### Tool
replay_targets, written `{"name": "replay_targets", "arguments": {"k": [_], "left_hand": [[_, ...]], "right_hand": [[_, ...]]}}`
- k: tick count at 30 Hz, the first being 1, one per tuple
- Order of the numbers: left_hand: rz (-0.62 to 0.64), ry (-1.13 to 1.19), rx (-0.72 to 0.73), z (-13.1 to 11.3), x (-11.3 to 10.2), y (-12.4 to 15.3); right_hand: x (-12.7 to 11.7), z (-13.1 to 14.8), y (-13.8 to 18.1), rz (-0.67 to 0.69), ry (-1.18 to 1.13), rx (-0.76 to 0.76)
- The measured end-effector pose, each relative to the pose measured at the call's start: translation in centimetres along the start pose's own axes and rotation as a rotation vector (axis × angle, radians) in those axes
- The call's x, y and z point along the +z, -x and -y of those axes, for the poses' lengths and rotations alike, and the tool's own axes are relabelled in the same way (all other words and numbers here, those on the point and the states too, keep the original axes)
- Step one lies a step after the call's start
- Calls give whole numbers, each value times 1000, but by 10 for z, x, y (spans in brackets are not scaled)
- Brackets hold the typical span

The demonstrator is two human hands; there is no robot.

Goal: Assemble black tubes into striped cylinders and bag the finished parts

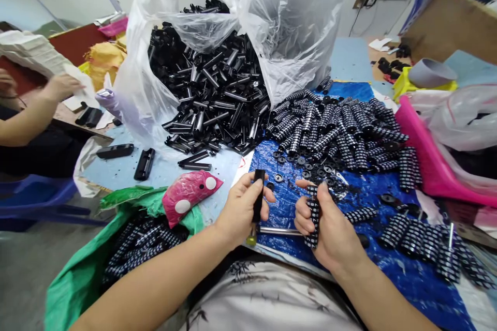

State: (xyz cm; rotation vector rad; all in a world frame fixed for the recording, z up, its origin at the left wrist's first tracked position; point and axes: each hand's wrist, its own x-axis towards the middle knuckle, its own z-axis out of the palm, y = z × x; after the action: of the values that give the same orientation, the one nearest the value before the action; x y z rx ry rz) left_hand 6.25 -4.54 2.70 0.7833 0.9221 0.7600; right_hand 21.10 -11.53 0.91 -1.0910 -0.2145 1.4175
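Observation:
My left hand (237,206) is closed around a slim black plastic piece (258,201), held upright with the thumb along it. To its right, my right hand (334,230) grips a black cylinder with rows of white squares (312,220), also upright. The two pieces are apart. Below and between the hands lies a metal rod (281,230), with a yellow-green part (251,239) near its left end. Beyond my right hand is a heap of similar patterned cylinders (337,126), with small black discs (306,174) scattered before it.
A clear plastic bag (295,20) spills black plastic pieces (221,93) at the back. A pink pouch (190,194) sits by a green sack (77,274) of patterned cylinders. At right stands a pink basket (415,150). Another person's hand (62,87) handles white sheets at left.

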Motion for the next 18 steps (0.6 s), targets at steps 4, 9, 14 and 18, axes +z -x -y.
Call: {"name": "replay_targets", "arguments": {"k": [4,9,14,18], "left_hand": [[62,-228,135,11,6,3],[151,-346,202,20,21,2],[160,-336,116,13,15,1],[213,-304,44,5,5,7]], "right_hand": [[2,-2,-1,-27,-20,-71],[7,-13,-9,-4,106,-205],[-17,-16,-10,154,689,-685],[-36,-10,-8,321,1184,-1130]]}}
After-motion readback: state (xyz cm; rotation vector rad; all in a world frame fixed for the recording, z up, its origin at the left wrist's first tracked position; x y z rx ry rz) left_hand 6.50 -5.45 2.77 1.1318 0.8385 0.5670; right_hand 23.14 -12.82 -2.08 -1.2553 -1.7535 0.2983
